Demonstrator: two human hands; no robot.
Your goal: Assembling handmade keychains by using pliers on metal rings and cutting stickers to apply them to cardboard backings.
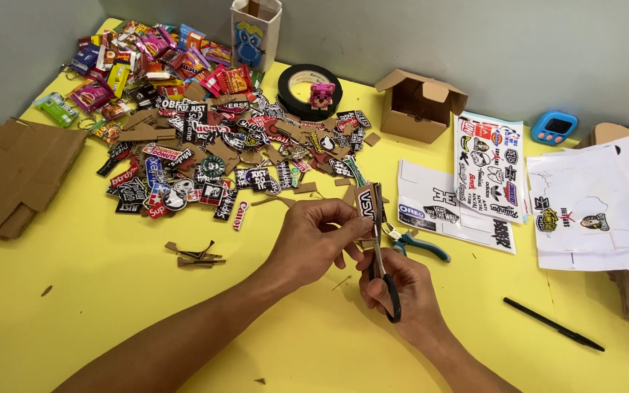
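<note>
I observe the left hand (313, 236) pinching a cardboard-backed sticker (365, 204) near the tabletop's (111, 306) middle. The right hand (402, 287) is closed through the scissors' (381, 255) handles (blades upright), cutting edge against the sticker, directly above that hand.

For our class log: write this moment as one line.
left hand: holds sticker piece | right hand: scissors cutting it | yellow table

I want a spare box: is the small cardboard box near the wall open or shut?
Open: the small cardboard box has its top flaps spread outward.
</note>
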